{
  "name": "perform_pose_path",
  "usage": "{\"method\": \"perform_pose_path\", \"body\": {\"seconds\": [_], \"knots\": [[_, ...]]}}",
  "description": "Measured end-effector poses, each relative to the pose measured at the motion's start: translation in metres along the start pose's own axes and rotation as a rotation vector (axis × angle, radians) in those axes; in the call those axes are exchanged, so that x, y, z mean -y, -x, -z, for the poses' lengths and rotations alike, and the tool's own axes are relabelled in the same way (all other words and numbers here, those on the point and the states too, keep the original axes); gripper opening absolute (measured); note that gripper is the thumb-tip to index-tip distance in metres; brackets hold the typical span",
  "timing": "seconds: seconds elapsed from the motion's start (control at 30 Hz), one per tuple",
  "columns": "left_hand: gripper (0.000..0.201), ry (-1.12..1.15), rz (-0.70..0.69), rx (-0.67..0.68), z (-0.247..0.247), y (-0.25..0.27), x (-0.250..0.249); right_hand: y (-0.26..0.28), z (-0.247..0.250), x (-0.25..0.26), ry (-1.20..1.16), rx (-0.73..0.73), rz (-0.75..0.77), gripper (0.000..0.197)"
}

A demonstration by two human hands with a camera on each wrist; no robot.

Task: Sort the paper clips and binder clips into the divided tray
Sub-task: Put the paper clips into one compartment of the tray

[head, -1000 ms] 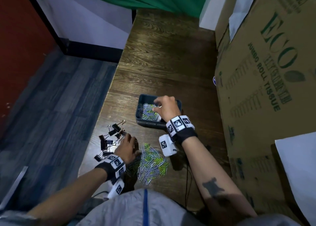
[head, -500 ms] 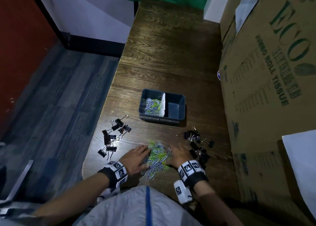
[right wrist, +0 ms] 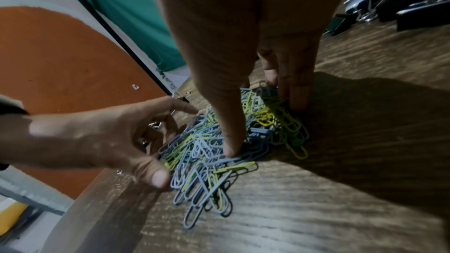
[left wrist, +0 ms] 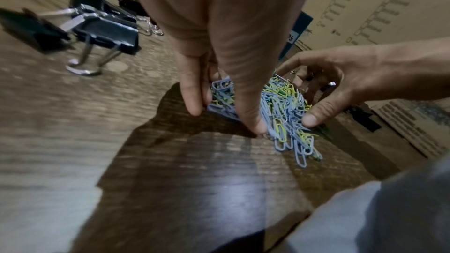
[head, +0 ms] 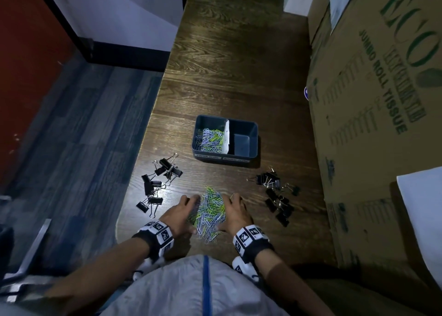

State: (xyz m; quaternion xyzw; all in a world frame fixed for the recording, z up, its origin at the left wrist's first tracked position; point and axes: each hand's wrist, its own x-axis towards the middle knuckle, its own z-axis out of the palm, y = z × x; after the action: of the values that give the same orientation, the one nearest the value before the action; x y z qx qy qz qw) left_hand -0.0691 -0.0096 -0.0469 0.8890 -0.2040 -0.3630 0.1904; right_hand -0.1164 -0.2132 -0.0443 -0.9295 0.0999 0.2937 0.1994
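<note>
While right compartment bare, paper clips (head: 210,137) in divided tray's (head: 253,146) left.

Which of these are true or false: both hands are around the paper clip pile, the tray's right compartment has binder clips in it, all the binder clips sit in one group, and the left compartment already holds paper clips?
1. Both hands flank the loose pile of blue, green and yellow wire paper clips. True: the left hand and right hand cup it from either side.
2. The dark blue divided plastic tray holds binder clips on its right side. False: that compartment is empty.
3. The black metal binder clips lie in one group. False: one cluster lies left of the pile, another right.
4. The tray's left compartment holds coloured paper clips. True.
</note>
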Motion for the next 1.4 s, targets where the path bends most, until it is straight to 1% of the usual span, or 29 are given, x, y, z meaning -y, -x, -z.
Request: {"method": "perform_pose_path", "body": {"seconds": [0.07,0.1,0.2,0.33,0.4,0.5,0.6,0.7,0.8,0.9,0.97,1.03,1.1,1.13,1.23,1.27,1.33,1.4], "knots": [[0.109,0.007,-0.012,-0.012,-0.001,-0.005,-0.010,0.000,0.000,0.004,-0.010,-0.029,0.001,0.097],[0.103,-0.017,-0.023,-0.027,-0.001,-0.008,-0.014,0.000,0.001,0.005,-0.010,-0.045,0.009,0.091],[0.071,-0.060,-0.069,-0.075,0.003,-0.011,-0.021,-0.001,0.003,0.006,-0.046,-0.079,0.038,0.072],[0.026,-0.044,-0.090,-0.121,0.010,-0.012,-0.020,-0.005,0.010,0.001,-0.111,-0.095,0.045,0.055],[0.015,0.000,-0.072,-0.137,0.014,-0.014,-0.016,-0.006,0.017,0.001,-0.145,-0.104,0.024,0.044],[0.008,0.064,-0.078,-0.162,0.023,-0.014,-0.016,-0.005,0.030,-0.001,-0.186,-0.129,-0.015,0.030],[0.006,0.083,-0.100,-0.212,0.031,-0.010,-0.017,-0.001,0.038,-0.005,-0.181,-0.126,-0.019,0.021],[0.008,0.094,-0.134,-0.279,0.044,-0.007,-0.019,0.006,0.037,-0.013,-0.181,-0.150,-0.008,0.018],[0.014,0.133,-0.223,-0.344,0.074,-0.005,-0.031,0.006,0.044,-0.014,-0.144,-0.177,-0.024,0.019],[0.009,0.119,-0.303,-0.459,0.110,-0.007,-0.054,0.007,0.055,-0.010,-0.111,-0.160,0.007,0.018],[0.004,0.122,-0.313,-0.519,0.134,-0.012,-0.068,0.006,0.059,-0.009,-0.118,-0.179,0.026,0.016],[0.003,0.145,-0.306,-0.579,0.155,-0.022,-0.081,0.010,0.073,-0.004,-0.133,-0.213,0.047,0.014],[0.006,0.154,-0.321,-0.623,0.171,-0.037,-0.090,0.017,0.095,0.006,-0.150,-0.215,0.088,0.014],[0.011,0.159,-0.326,-0.622,0.176,-0.043,-0.092,0.018,0.105,0.011,-0.158,-0.216,0.108,0.014],[0.038,0.167,-0.302,-0.591,0.179,-0.058,-0.089,0.023,0.133,0.024,-0.163,-0.258,0.198,0.014],[0.042,0.144,-0.293,-0.596,0.174,-0.059,-0.084,0.024,0.141,0.029,-0.162,-0.279,0.214,0.014],[0.037,0.084,-0.276,-0.613,0.158,-0.058,-0.070,0.024,0.163,0.040,-0.171,-0.316,0.234,0.013],[0.025,0.058,-0.237,-0.579,0.136,-0.051,-0.056,0.022,0.189,0.054,-0.183,-0.365,0.263,0.010]]}}
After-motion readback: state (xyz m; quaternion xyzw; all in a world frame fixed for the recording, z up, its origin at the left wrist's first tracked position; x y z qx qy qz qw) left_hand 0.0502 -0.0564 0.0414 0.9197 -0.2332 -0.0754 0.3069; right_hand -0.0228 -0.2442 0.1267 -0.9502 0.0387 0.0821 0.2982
